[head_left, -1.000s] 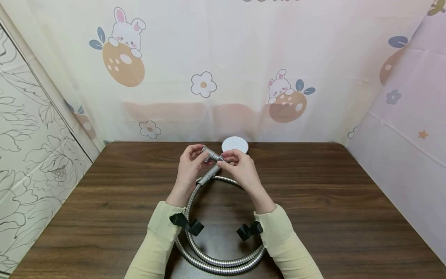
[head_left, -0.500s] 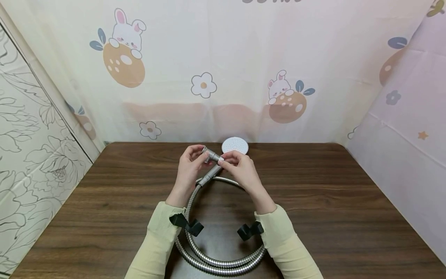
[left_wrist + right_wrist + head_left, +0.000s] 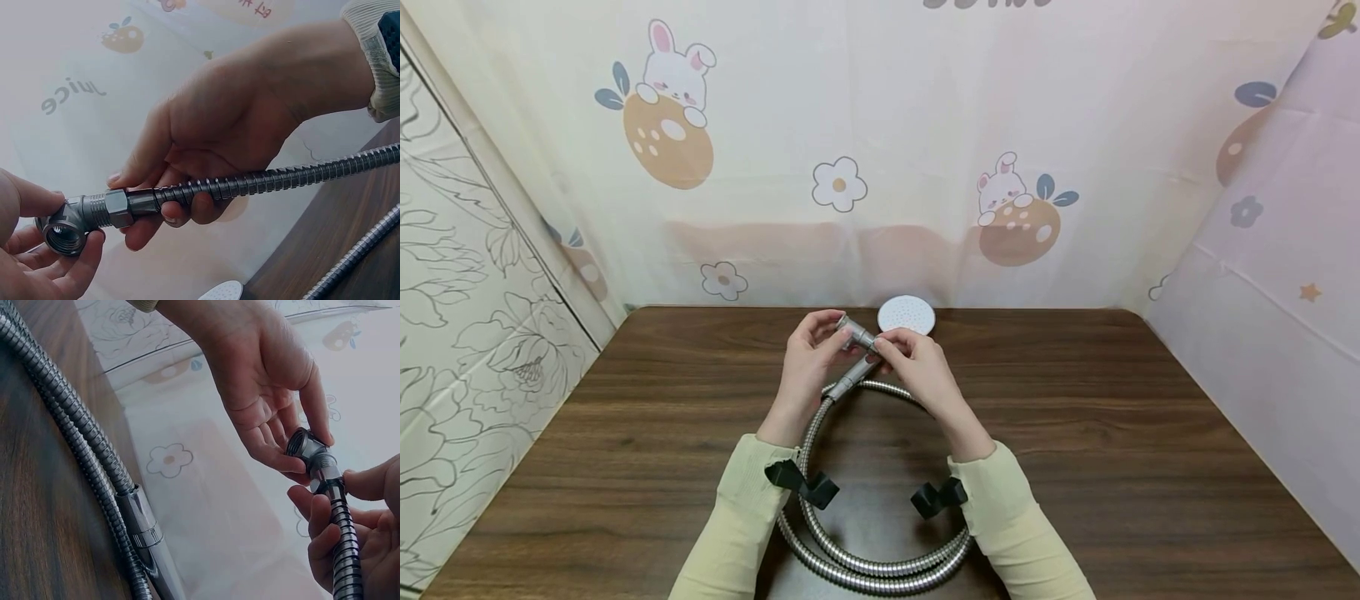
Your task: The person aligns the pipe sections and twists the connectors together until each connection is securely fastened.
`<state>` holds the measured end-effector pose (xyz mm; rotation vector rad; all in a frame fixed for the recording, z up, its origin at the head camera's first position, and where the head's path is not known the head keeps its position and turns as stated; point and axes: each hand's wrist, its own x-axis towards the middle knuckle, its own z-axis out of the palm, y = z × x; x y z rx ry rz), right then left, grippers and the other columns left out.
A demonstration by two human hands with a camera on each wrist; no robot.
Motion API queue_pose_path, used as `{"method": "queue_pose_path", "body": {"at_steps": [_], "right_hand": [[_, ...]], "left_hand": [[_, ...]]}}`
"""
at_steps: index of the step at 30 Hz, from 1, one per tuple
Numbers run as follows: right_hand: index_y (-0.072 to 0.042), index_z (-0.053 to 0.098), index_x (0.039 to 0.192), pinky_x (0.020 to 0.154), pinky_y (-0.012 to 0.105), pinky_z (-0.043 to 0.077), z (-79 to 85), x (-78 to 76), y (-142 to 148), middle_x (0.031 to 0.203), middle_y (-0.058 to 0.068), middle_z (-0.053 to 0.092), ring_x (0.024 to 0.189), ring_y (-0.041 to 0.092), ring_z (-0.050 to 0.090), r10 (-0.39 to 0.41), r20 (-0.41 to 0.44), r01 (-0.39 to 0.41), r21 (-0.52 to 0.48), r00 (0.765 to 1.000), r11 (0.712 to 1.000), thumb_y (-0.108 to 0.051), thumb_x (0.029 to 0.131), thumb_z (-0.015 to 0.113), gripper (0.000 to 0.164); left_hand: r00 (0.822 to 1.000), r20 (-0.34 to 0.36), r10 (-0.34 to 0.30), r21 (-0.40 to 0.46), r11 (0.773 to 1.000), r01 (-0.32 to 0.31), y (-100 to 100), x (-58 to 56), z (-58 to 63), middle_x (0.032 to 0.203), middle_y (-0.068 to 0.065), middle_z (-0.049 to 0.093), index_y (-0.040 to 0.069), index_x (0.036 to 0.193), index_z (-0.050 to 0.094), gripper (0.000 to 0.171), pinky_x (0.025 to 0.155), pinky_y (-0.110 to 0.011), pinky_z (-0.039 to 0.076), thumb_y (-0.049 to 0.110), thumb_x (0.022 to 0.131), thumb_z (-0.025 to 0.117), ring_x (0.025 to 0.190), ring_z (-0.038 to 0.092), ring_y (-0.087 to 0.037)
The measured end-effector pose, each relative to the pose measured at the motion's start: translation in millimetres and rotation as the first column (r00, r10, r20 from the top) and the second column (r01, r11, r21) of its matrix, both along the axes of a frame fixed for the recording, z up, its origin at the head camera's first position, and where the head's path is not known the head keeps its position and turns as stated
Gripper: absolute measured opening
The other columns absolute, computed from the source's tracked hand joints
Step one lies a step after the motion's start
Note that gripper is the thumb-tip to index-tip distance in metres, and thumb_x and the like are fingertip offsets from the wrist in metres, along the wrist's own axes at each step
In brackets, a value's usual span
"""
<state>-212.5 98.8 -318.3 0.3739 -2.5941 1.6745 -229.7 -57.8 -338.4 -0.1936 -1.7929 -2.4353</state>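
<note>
Pinched between the left hand's thumb and fingers is a silvery threaded pipe fitting, one round opening showing its inner thread. The right hand grips the hex nut and the end of the flexible metal shower hose. In the left wrist view the nut sits at the fitting's threaded neck, with some thread exposed. From below the hands, the hose coils on the table. Its other end joins the shower head's handle, and the white shower head face lies just beyond the right hand.
A dark wooden table carries the coiled hose between the forearms. Behind it hangs a printed curtain. A flower-patterned panel stands on the left, another light cloth on the right. Black straps sit at both wrists.
The right thumb and fingers have shifted slightly around the hose end at the nut. The left hand and the fitting stay nearly still.
</note>
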Motion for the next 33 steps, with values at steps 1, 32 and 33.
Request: {"method": "queue_pose_path", "body": {"at_steps": [1,32,33], "right_hand": [[-0.004,0.061,0.107,0.055,0.022,0.038,0.3,0.0,-1,0.085,0.011,0.069,0.063,0.010,0.057,0.002,0.009,-0.002,-0.001,1.000,1.000,-0.023,0.092,0.053,0.025],[-0.002,0.054,0.105,0.062,0.024,0.047,-11.5,-7.4,0,0.091,0.013,0.061,0.061,0.009,0.057,-0.014,0.020,0.016,-0.117,1.000,0.993,-0.016,0.085,0.063,0.026],[-0.002,0.054,0.104,0.063,0.024,0.048,-11.7,-7.3,0,0.090,0.013,0.062,0.061,0.009,0.057,-0.006,0.020,0.008,-0.123,1.000,0.992,-0.016,0.086,0.062,0.024]], "left_hand": [[1.000,0.001,0.002,-0.004,1.000,-0.002,0,0.1,0.1,0.091,0.000,0.057,-0.006,0.113,0.050,0.027,0.073,-0.032,0.052,-0.002,0.087,0.055,0.079,0.058,-0.007],[1.000,-0.028,-0.006,0.022,1.000,0.007,1,2.8,1.3,0.092,0.000,0.056,-0.005,0.113,0.050,0.028,0.072,-0.028,0.053,-0.004,0.086,0.056,0.081,0.058,-0.007],[1.000,-0.029,-0.005,0.022,1.000,0.006,1,2.7,1.0,0.092,0.000,0.056,-0.005,0.113,0.050,0.028,0.070,-0.026,0.052,-0.004,0.086,0.056,0.081,0.057,-0.007]]}}
